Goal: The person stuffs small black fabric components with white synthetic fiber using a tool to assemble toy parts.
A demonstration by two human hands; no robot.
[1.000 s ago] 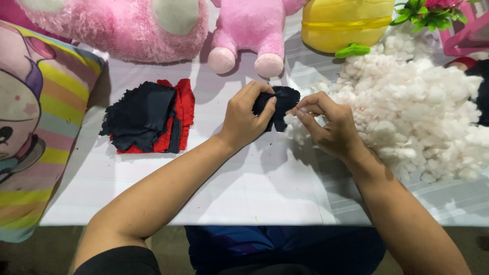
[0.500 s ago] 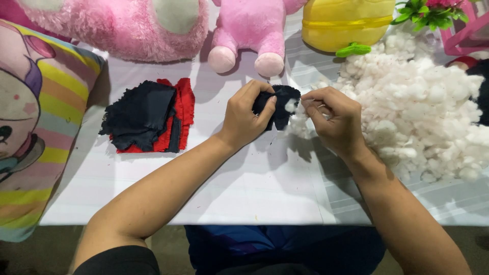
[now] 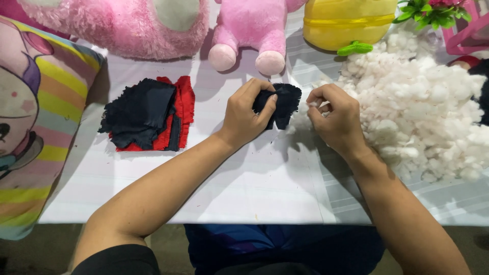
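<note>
My left hand (image 3: 248,113) grips a small dark navy fabric piece (image 3: 285,103) above the white table (image 3: 244,188), fingers folded over its upper edge. My right hand (image 3: 333,117) is just to the right of it, fingertips pinched on a small tuft of white stuffing (image 3: 311,103) at the edge of the big white stuffing pile (image 3: 423,107). The two hands are a few centimetres apart. To the left lies a stack of dark navy and red fabric pieces (image 3: 147,114).
Two pink plush toys (image 3: 249,30) and a yellow plush toy (image 3: 346,20) line the far edge. A striped cartoon cushion (image 3: 35,127) lies at the left. Green leaves (image 3: 433,12) and a pink basket (image 3: 471,30) stand at the far right.
My right hand has drawn slightly right, away from the dark fabric piece, pinching stuffing at the pile's edge. My left hand has kept its hold on the fabric.
</note>
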